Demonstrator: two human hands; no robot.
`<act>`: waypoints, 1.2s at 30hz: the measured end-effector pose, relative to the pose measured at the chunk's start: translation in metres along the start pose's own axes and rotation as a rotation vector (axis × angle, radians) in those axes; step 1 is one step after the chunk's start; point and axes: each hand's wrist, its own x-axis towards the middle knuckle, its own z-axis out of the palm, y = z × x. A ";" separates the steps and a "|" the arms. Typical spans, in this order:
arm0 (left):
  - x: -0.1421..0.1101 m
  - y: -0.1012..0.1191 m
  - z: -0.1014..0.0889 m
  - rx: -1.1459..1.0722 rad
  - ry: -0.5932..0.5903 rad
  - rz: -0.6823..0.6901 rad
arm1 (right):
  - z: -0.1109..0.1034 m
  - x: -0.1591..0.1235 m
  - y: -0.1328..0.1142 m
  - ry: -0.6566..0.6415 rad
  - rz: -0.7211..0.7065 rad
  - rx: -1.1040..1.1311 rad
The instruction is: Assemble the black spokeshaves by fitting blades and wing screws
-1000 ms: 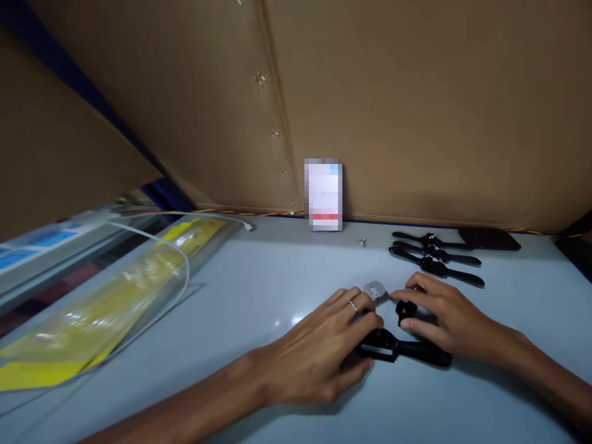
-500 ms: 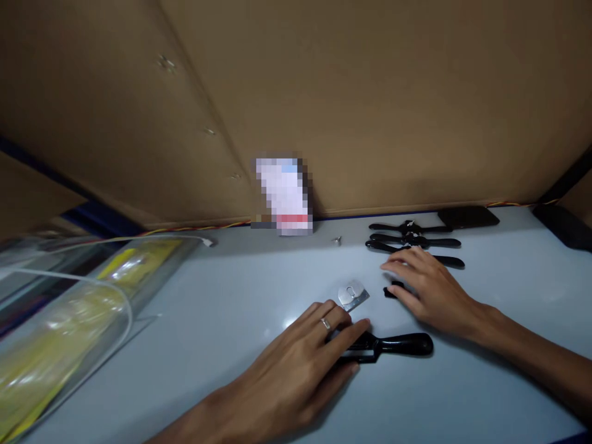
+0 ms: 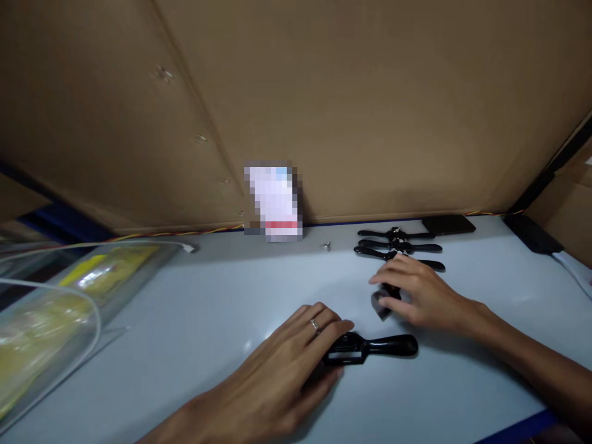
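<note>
My left hand (image 3: pixel 296 364), with a ring on one finger, is closed over the left part of a black spokeshave (image 3: pixel 391 346). The spokeshave's right handle and slotted middle show; its left handle is hidden under the fingers. My right hand (image 3: pixel 409 290) is curled just above and to the right, thumb against a grey metal blade (image 3: pixel 382 305) that looks tilted and slightly blurred. Behind the blade, partly covered by the fingers, is a small black piece (image 3: pixel 392 290). Several black spokeshaves (image 3: pixel 395 245) lie in a row beyond my right hand.
A thumbscrew (image 3: pixel 326 246) lies near the back edge. A blurred-out phone-like object (image 3: pixel 277 200) leans on the cardboard wall (image 3: pixel 370 111). Dark flat objects (image 3: pixel 448 224) lie at the back right. Plastic-wrapped yellow packaging (image 3: pixel 87 302) and a white cable (image 3: pixel 95 302) occupy the left.
The metal blade, lying flat between the hands before, is now at my right thumb beside the small black piece. My left hand stays on the spokeshave. The view has shifted slightly.
</note>
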 end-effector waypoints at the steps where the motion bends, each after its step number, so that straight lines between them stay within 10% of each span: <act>1: 0.001 -0.001 -0.003 -0.016 -0.009 0.005 | 0.000 0.001 0.002 -0.010 0.034 -0.015; 12: -0.011 -0.018 0.007 -0.161 0.059 -0.038 | -0.033 0.010 0.015 -0.380 0.102 0.080; 22: -0.010 -0.015 0.013 -0.012 0.045 -0.015 | -0.013 0.013 0.011 -0.135 0.234 0.317; 29: -0.014 -0.023 0.011 0.061 0.036 0.005 | 0.000 0.012 -0.016 -0.054 0.279 0.958; 36: -0.014 -0.030 0.015 0.169 0.129 0.141 | 0.007 0.005 -0.041 -0.095 0.150 0.604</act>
